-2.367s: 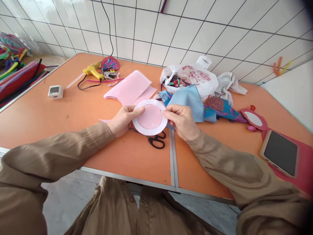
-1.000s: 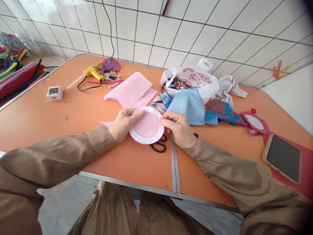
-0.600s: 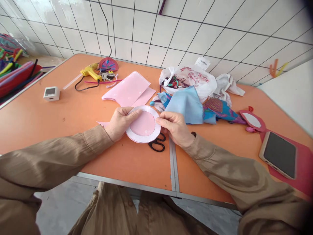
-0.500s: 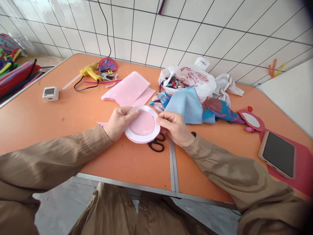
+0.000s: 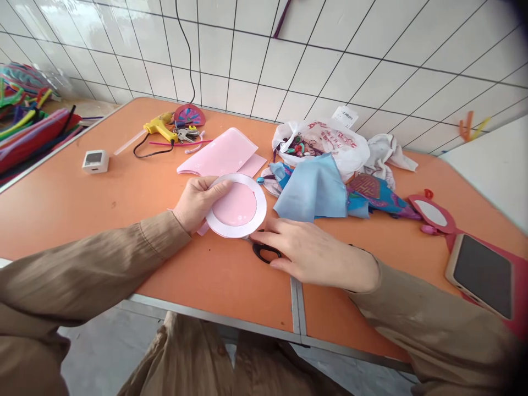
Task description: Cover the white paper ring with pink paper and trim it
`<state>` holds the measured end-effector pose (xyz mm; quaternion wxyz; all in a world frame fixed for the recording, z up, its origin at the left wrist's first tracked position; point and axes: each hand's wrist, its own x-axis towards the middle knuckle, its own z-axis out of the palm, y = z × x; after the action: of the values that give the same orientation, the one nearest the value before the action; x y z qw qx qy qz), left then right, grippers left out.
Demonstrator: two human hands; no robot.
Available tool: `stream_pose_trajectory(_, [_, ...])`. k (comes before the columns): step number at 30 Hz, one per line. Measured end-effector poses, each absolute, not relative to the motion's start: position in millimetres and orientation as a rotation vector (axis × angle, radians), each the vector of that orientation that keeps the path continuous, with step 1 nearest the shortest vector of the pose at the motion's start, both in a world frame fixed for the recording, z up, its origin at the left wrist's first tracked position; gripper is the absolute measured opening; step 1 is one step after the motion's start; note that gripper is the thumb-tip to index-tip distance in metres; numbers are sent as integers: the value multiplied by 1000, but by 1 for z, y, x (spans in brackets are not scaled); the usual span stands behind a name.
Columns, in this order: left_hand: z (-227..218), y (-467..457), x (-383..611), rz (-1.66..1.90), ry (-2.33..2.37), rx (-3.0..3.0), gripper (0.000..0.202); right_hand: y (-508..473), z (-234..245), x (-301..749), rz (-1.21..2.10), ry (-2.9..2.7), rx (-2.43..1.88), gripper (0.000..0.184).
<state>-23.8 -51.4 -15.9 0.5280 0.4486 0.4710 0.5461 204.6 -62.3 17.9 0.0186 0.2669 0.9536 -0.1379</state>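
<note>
My left hand (image 5: 193,202) pinches the left edge of a round disc (image 5: 236,205), pink in the middle with a white rim, held just above the orange table (image 5: 82,203). My right hand (image 5: 305,250) lies low over the black-handled scissors (image 5: 266,252), thumb and fingers reaching round the handles. The scissor blades run under the disc and are hidden. Pink paper sheets (image 5: 220,155) lie just behind the disc.
A yellow glue gun (image 5: 159,127), keys and a small fan shape sit at the back left, a white cube (image 5: 95,161) nearer left. A plastic bag (image 5: 325,142), blue cloth (image 5: 313,190) and patterned fabric are right of centre. A phone (image 5: 484,275) rests on red felt at the right edge.
My right hand has let go of the disc's right edge and dropped onto the scissors. My left hand still holds the disc, which has shifted slightly left.
</note>
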Motion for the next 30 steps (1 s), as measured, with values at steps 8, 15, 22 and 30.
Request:
stream_pose_trajectory(8, [-15,-50,-26,1359,1087,1130,44,-65,17,200,-376,2806,844,35])
stream_pose_trajectory(15, [-13,-52,-29,1360,1076,1164,45,-54,18,206,-560,2832,809,37])
stream_pose_trajectory(22, [-8,-56,-28,1323,1083,1145,45,-27,20,212,-1184,2613,909,30])
stream_pose_trajectory(30, [-2,-63,-28,1303,1024,1132,42,-18,1,214,-1570,2521,1112,30])
